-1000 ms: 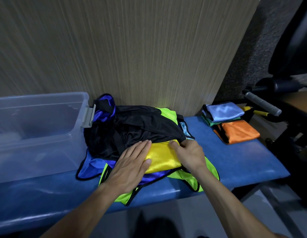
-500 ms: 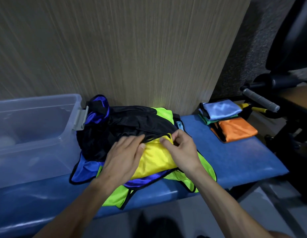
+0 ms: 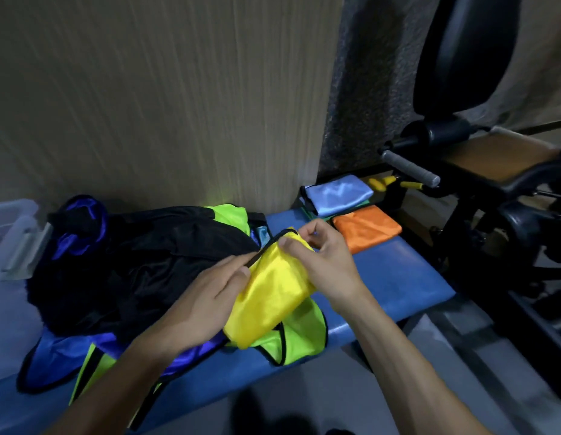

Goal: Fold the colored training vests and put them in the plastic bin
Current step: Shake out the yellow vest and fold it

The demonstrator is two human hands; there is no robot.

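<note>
A folded yellow vest point(image 3: 269, 296) with black trim is lifted off a heap of unfolded vests. My left hand point(image 3: 207, 296) grips its left edge, thumb on top. My right hand point(image 3: 323, 259) pinches its upper right corner. Under it lie a black vest point(image 3: 141, 255), a blue vest point(image 3: 56, 356) and a neon green vest point(image 3: 298, 334) on the blue padded bench point(image 3: 398, 277). The clear plastic bin point(image 3: 12, 233) shows only its corner and handle at the far left edge.
Folded vests sit at the bench's right end: a light blue one point(image 3: 339, 193) on top of a green one, and an orange one point(image 3: 367, 226) in front. A black exercise machine point(image 3: 492, 183) with a grey grip stands right. A wood-grain wall rises behind.
The yellow vest has been lifted from flat on the heap and pulled to the right, both hands now gripping it. The view has swung right, so the bin is almost out of frame.
</note>
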